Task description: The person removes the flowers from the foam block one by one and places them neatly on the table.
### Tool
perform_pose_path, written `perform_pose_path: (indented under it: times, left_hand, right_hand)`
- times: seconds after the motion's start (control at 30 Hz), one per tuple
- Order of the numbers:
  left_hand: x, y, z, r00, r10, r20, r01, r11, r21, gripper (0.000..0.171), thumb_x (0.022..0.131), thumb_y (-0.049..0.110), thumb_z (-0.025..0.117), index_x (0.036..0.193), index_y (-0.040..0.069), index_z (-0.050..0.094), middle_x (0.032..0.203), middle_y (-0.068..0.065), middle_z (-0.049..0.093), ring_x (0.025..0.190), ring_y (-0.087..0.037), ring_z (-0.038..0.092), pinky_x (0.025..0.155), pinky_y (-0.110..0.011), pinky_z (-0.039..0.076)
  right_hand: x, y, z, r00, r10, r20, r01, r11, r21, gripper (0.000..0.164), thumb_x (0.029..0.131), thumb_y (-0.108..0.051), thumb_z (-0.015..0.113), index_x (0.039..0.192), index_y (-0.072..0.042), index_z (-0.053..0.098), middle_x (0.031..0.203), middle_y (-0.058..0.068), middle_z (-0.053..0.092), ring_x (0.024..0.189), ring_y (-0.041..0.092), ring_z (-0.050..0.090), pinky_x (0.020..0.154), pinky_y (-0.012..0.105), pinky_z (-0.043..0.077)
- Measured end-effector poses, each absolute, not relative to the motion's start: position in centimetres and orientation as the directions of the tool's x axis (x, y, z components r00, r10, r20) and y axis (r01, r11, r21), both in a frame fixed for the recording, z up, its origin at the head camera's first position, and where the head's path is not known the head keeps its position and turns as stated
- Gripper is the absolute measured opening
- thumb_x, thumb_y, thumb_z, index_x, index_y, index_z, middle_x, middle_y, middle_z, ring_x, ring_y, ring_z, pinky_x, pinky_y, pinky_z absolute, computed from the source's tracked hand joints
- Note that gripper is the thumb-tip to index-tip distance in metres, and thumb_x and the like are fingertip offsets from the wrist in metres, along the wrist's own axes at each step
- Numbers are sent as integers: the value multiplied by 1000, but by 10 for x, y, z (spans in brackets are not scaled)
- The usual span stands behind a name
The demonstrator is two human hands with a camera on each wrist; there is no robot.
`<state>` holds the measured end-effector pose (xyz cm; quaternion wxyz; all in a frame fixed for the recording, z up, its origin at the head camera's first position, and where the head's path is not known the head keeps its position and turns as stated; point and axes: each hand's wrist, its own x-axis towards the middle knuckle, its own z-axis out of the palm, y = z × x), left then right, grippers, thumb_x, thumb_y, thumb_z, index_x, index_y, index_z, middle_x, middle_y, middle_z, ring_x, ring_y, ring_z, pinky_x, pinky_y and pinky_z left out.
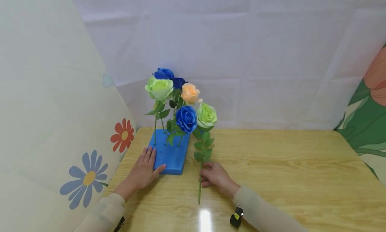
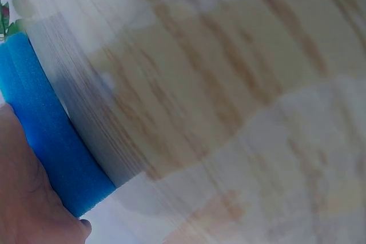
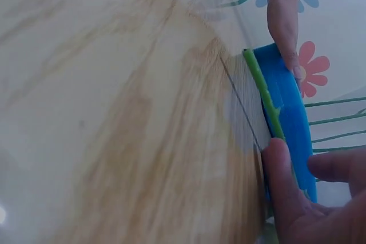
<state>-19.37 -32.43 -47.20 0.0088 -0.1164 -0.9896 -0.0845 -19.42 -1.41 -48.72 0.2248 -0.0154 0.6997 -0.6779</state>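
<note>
Left hand (image 1: 147, 165): is resting on the blue block (image 1: 170, 161) at its 8 o'clock, fingers lying straight, thumb spreading apart. Right hand (image 1: 215, 176): is pinching the stem of one green rose (image 1: 206, 138) at the block's 4 o'clock, bloom pointing to 12. Blue roses (image 1: 186, 119), peach rose (image 1: 190, 93), second green rose (image 1: 159, 89): are rising at the block's 12 o'clock end.

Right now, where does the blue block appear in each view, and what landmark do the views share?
Head: blue block left of centre, below mid-height.
Left wrist: block at the left edge, slanting down rightward.
Right wrist: block right of centre, partly behind the green stem.
Shared landmark: left hand, touching it.
</note>
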Motion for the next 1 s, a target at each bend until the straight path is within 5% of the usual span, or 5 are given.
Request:
perform_pose_path:
  times: [0.33, 0.67, 1.0]
  left_hand:
    - [-192, -325, -473, -975, 220, 38, 224, 961, 163, 90, 104, 59, 42, 156, -12, 20, 163, -32, 15, 151, -53, 10, 121, -62, 16]
    - [-190, -324, -471, -975, 218, 38, 222, 959, 178, 90, 103, 58, 44, 155, -12, 21, 163, -33, 16, 150, -53, 11, 121, -63, 17]
    - [-193, -324, -473, -974, 221, 46, 226, 961, 160, 92, 103, 61, 41, 156, -11, 22, 163, -32, 16, 150, -53, 12, 121, -62, 18]
  right_hand:
    - [-201, -11, -477, -934, -300, -193, 131, 214, -968, 38, 90, -1, 62, 127, 10, 61, 83, 16, 73, 68, 21, 71, 62, 33, 61]
    - [-224, -13, -464, -950, -312, -11, -82, 284, -955, 40, 97, -18, 66, 132, 1, 63, 123, 17, 69, 100, 26, 68, 81, 35, 59]
    - [-241, -24, -464, -934, -352, 55, -119, 163, -979, 48, 99, -19, 65, 143, -4, 54, 138, 16, 61, 125, 36, 58, 102, 47, 51]
